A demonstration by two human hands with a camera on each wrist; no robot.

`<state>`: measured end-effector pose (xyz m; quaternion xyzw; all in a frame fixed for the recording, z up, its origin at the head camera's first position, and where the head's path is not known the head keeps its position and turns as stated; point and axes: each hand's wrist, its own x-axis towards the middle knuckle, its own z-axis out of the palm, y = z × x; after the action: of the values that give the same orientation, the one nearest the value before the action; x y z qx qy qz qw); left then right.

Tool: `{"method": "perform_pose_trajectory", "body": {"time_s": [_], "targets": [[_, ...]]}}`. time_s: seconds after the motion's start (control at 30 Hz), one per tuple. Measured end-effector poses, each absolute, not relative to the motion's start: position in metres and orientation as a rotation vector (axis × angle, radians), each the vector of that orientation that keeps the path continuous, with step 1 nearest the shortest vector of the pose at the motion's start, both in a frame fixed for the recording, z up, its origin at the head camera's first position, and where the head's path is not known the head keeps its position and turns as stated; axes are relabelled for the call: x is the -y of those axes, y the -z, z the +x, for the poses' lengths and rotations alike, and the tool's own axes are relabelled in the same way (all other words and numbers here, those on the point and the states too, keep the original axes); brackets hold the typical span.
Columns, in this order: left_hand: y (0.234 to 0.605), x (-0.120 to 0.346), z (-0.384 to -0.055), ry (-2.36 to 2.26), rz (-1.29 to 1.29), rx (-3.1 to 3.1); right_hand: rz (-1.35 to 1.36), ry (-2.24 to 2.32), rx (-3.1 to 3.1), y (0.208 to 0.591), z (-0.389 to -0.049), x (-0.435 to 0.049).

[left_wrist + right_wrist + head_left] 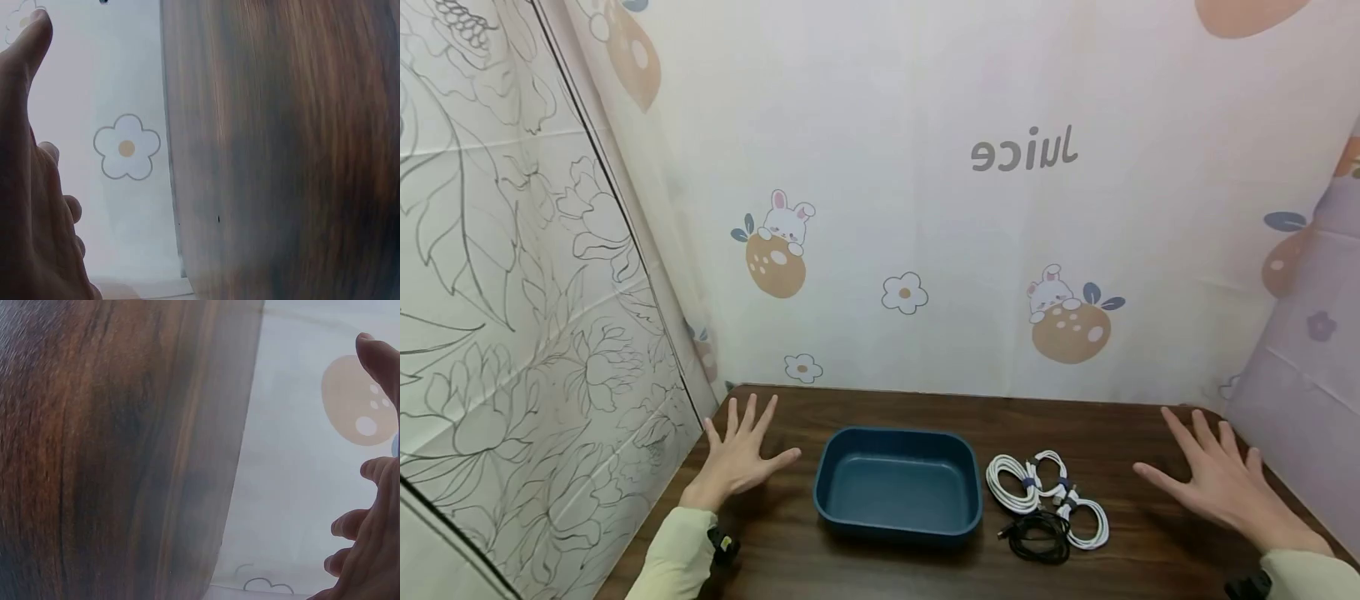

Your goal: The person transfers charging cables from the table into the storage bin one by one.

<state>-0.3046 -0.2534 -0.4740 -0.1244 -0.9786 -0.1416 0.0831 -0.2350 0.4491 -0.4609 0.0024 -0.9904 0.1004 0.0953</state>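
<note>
In the head view a dark blue rectangular bin (pixel 898 483) stands on the wooden table with nothing inside. Just right of it lie coiled cables: a white one (pixel 1000 486), a smaller white one (pixel 1097 533) and a black one (pixel 1037 550). Left of the bin, my left hand (pixel 737 460) is spread over the table, holding nothing. My right hand (pixel 1221 483) is likewise spread, to the right of the cables and apart from them. Each wrist view shows only its own hand, table and curtain.
The brown wooden table (pixel 790 575) runs back to a pale printed curtain (pixel 895 208). A flower-patterned curtain (pixel 535 292) hangs along the left side, and another pale sheet (pixel 1307 358) borders the right.
</note>
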Motion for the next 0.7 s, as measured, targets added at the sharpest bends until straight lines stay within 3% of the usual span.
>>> {"method": "perform_pose_trajectory", "body": {"time_s": [0.7], "targets": [[0.4726, 0.2500, -0.3036, 0.677, -0.220, 2.952, -0.031, -0.397, 2.917, 0.4652, -0.2318, -0.4469]]}}
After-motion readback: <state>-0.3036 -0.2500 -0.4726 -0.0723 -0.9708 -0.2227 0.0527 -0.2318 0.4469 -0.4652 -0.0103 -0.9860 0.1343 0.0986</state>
